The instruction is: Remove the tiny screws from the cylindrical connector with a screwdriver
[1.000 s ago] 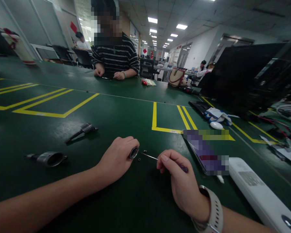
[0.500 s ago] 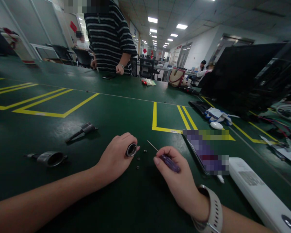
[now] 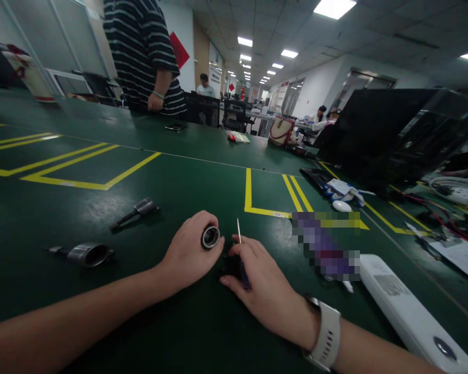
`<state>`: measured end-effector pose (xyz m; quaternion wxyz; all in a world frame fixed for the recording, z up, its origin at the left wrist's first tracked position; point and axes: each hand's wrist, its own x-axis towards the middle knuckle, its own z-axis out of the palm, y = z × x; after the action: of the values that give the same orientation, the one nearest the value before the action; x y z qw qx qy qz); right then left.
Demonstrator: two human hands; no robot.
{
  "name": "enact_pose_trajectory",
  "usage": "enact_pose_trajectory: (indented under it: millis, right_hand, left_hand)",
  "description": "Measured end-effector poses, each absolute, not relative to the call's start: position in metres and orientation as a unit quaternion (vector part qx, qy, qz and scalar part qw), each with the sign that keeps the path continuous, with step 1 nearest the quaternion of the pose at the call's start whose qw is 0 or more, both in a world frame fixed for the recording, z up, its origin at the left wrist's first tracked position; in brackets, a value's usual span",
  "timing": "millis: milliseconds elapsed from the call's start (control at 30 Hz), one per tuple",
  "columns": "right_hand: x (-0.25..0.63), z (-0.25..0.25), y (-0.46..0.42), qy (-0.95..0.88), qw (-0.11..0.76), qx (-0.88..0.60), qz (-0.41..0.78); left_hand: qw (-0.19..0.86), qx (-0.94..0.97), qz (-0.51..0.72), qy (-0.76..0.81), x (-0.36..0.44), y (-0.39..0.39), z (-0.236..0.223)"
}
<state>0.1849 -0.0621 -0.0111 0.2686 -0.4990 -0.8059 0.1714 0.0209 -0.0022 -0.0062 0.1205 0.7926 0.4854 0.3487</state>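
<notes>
My left hand (image 3: 189, 254) is wrapped round a hollow metal cylinder (image 3: 210, 237), its round open end facing me. In my right hand (image 3: 267, 288) is a small screwdriver (image 3: 244, 276) with a purple handle, tucked against the fingers with its thin shaft pointing up and away. The thumb and fingertips of that hand reach down to the table beside a small dark ring (image 3: 225, 255); other small parts there are partly hidden by the fingers. To the left lie two metal pieces, a thin-stemmed one (image 3: 142, 206) and a wider cup-shaped one (image 3: 89, 254).
Right of my hands are a blurred purple-screened device (image 3: 323, 244) and a long white case (image 3: 409, 306). A white oval object (image 3: 342, 206), gloves (image 3: 341, 188) and a black monitor (image 3: 378, 122) stand farther off. Yellow tape (image 3: 248, 189) marks the green table. A person in stripes (image 3: 144, 57) stands opposite.
My right hand has moved left, and the screwdriver has swung from pointing left to pointing up. My left hand keeps its hold. The person opposite has shifted left.
</notes>
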Motion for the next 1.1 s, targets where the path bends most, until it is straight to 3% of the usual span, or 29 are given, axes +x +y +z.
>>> enact_pose_trajectory:
  millis: [267,567,667,800,900,1100]
  right_hand:
    - [0.173,-0.006,-0.024,-0.888,0.179,-0.421,0.037]
    - [0.189,-0.014,0.0,-0.872,0.199,-0.446,0.036]
    - [0.194,-0.014,0.002,-0.843,0.267,-0.46,0.079]
    - [0.201,-0.008,0.005,-0.72,0.443,-0.49,0.212]
    - [0.206,-0.007,0.007,-0.618,0.529,-0.497,0.301]
    - [0.208,-0.007,0.005,-0.531,0.585,-0.513,0.336]
  left_hand:
    - [0.147,0.78,0.396,0.462,0.019,-0.007,-0.002]
    - [0.17,0.788,0.362,0.468,0.021,-0.007,-0.001]
    - [0.167,0.801,0.348,0.458,0.02,-0.004,-0.003]
    - [0.134,0.824,0.353,0.422,0.018,0.001,-0.004]
    - [0.131,0.829,0.346,0.419,0.018,0.002,-0.004]
    - [0.188,0.799,0.339,0.461,0.02,0.0,-0.006]
